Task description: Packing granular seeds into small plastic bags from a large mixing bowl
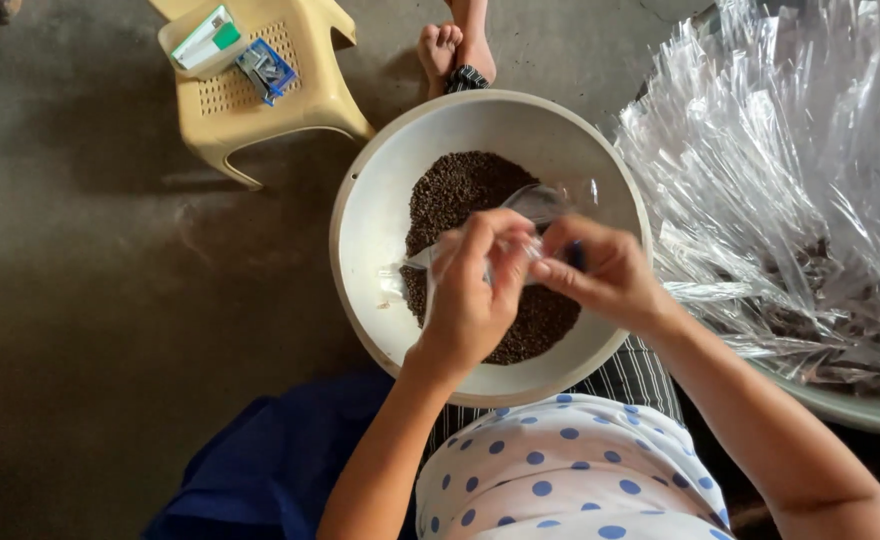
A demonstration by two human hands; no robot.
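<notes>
**Hands at the seed bowl**

I log both hands at frame centre. Left hand (475, 300) and right hand (600, 270) each pinch a small clear plastic bag (535, 205), held just above the dark seeds (465, 190). The seeds lie heaped in a wide white bowl (370, 230) on the floor. Upper left: yellow plastic stool (305, 95) carrying small packets. Right edge: pile of clear plastic bags (780, 160).

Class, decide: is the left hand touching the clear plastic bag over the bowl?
Touching. The head view shows the left hand pinching the clear plastic bag, fingers closed on it.
</notes>
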